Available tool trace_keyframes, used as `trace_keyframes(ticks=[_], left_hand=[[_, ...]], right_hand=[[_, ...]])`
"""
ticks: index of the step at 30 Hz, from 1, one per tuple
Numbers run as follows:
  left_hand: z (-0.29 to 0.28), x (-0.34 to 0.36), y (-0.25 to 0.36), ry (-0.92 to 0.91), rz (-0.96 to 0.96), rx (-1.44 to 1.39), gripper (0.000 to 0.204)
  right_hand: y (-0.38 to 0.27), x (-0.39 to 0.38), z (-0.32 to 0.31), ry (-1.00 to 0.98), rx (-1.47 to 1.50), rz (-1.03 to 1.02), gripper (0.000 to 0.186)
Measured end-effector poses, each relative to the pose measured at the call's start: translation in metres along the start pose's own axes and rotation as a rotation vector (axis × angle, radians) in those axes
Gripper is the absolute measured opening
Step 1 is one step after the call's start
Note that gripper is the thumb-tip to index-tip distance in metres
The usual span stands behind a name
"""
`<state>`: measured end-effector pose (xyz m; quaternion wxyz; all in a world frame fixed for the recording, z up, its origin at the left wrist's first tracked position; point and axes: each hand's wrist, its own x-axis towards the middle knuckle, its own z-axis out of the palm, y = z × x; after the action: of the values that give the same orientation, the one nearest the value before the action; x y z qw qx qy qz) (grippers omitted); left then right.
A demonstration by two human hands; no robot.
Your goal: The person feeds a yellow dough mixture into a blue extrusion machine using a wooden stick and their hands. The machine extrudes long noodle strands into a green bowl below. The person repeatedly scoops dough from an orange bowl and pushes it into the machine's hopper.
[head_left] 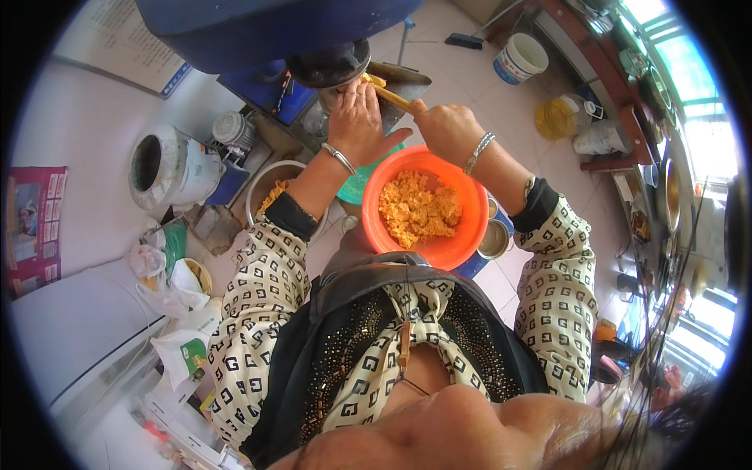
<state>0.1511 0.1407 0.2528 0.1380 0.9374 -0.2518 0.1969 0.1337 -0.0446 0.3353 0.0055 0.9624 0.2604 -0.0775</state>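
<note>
My right hand (450, 131) is wrapped round one end of a wooden stick (393, 97), which points toward the black round mouth (333, 64) of a large blue machine (274, 31). My left hand (359, 124) lies flat by that mouth, fingers stretched and thumb apart. Some yellow, dough-like stuff (376, 80) shows at the stick's far end; my left fingers partly hide where they meet. Below my hands, an orange basin (374, 227) holds crumbly yellow-orange dough (419, 210).
A green basin (356, 186) shows behind the orange one. Left of it stands a metal pot (254, 192) with yellow strips inside. A white drum (176, 168) and a motor (233, 129) are farther left. A bucket (521, 59) and an oil jug (562, 116) stand right.
</note>
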Motion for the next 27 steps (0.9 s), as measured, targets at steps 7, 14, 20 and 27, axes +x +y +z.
trace_keyframes(ticks=[7, 14, 20, 27], left_hand=[[0.001, 0.002, 0.001, -0.054, 0.021, 0.025, 0.101], [0.003, 0.006, 0.011, -0.082, 0.057, 0.019, 0.102], [0.000, 0.008, 0.027, -0.061, 0.081, 0.049, 0.098], [-0.006, 0.012, 0.054, -0.078, 0.104, -0.017, 0.097]], right_hand=[[0.012, -0.012, -0.008, 0.036, 0.033, 0.041, 0.026], [0.010, -0.001, 0.017, 0.065, -0.016, 0.061, 0.026], [0.023, -0.025, -0.006, 0.078, 0.184, 0.210, 0.019], [0.015, -0.027, 0.005, 0.040, 0.198, 0.168, 0.029]])
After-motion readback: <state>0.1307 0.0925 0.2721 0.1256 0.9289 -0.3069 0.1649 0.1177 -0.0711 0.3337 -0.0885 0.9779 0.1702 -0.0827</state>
